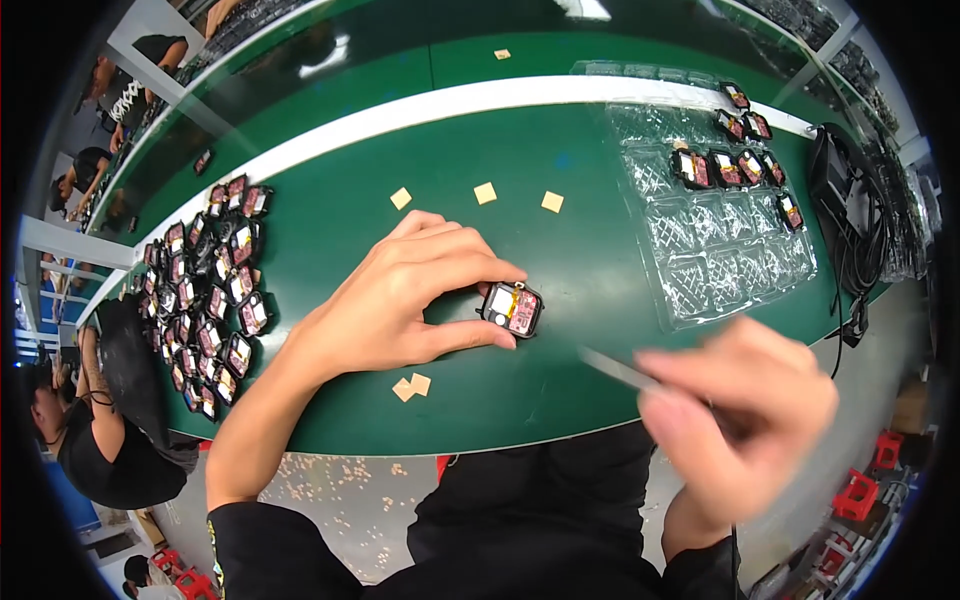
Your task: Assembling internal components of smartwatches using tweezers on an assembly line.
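Observation:
My left hand pinches a small black watch case between thumb and fingers, on the green table. The case lies with its inside up, showing a pink-red circuit board, a white part and a yellow strip. To the right, my right hand is raised and smeared by motion, its fingers closed on a thin, pale pointed tool, likely tweezers. The tool's tip points left toward the case and stands apart from it. Whether the tip holds anything is too blurred to tell.
Several similar watch cases crowd the table's left side. A clear plastic tray at the right holds several more in its far pockets. Small tan squares lie around my left hand. Black cables sit at the right edge. People work at left.

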Motion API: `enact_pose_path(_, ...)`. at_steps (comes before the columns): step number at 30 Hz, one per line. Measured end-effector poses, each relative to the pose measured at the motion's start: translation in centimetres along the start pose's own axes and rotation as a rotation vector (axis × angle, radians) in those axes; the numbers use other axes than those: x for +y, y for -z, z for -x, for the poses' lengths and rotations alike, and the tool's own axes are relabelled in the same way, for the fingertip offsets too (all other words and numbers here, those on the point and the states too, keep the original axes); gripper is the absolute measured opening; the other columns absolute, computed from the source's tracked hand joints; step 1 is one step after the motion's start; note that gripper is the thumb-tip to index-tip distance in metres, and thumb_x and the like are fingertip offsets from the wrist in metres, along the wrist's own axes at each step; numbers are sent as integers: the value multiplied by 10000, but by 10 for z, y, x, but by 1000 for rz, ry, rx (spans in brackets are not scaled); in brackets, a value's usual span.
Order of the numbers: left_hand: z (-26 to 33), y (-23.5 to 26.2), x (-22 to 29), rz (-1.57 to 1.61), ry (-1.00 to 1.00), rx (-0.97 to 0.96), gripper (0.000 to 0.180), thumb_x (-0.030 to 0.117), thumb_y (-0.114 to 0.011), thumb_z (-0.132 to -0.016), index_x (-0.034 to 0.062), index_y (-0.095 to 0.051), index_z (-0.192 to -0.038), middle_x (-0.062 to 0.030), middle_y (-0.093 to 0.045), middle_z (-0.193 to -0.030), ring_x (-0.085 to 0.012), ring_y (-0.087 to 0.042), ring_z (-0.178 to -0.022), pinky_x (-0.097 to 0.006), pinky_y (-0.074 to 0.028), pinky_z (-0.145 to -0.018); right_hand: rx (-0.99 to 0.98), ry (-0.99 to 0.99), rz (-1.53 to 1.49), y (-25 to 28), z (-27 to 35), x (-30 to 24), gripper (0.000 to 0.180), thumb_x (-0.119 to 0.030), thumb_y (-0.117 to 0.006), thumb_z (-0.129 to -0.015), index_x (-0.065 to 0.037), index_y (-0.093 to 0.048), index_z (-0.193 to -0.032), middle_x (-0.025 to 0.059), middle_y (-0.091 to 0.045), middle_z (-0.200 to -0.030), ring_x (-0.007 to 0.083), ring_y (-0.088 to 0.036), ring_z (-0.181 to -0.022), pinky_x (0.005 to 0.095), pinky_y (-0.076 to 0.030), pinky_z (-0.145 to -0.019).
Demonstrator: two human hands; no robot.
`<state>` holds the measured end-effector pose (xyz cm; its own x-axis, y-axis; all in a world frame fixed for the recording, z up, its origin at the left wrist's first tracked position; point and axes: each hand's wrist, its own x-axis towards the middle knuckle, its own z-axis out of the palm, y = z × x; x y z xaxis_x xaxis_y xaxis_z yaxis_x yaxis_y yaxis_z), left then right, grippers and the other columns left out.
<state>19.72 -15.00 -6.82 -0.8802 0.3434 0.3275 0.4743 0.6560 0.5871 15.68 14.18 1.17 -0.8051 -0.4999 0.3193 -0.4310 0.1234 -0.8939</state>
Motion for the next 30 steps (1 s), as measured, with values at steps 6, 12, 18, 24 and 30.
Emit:
enact_pose_path(6,-4,-6,-8,93,-2,-20,557,229,-1015,-721,34,-826,-1208,-38,-741,-917,-223,-673,-858,-388,-445,-956,-17,-37,8,-25,-4,82,154,70,-830,-820,23,-856,-965,22,-657,-667,47,-522,-514,241,-336,-487)
enact_pose_path(12,-6,-5,-9,93,23,-36,571,254,-1022,-698,34,-842,-1193,-32,-738,-892,-210,-663,-833,-377,-441,-938,-101,3,96,-33,-11,84,131,59,-823,-812,10,-848,-931,23,-641,-654,60,-514,-480,251,-357,-470)
enact_pose_path(18,-5,-4,-9,88,41,-41,582,277,-1025,-682,27,-847,-1177,-29,-743,-881,-211,-672,-830,-383,-449,-937,-114,8,112,-39,-10,88,130,54,-823,-811,7,-839,-931,32,-646,-657,81,-534,-469,265,-371,-450)
enact_pose_path(24,-6,-3,-9,83,39,-50,592,278,-1023,-663,15,-850,-1164,-28,-737,-870,-206,-668,-820,-384,-453,-938,-87,-23,122,-43,-8,87,150,80,-825,-809,24,-852,-946,13,-639,-661,46,-498,-510,233,-326,-495)
enact_pose_path(30,-6,-5,-6,85,94,-16,600,302,-1039,-636,15,-844,-1126,-20,-721,-851,-183,-593,-759,-352,-450,-844,-72,28,156,-41,-9,89,140,57,-846,-801,2,-833,-930,28,-620,-645,90,-523,-458,271,-358,-437)
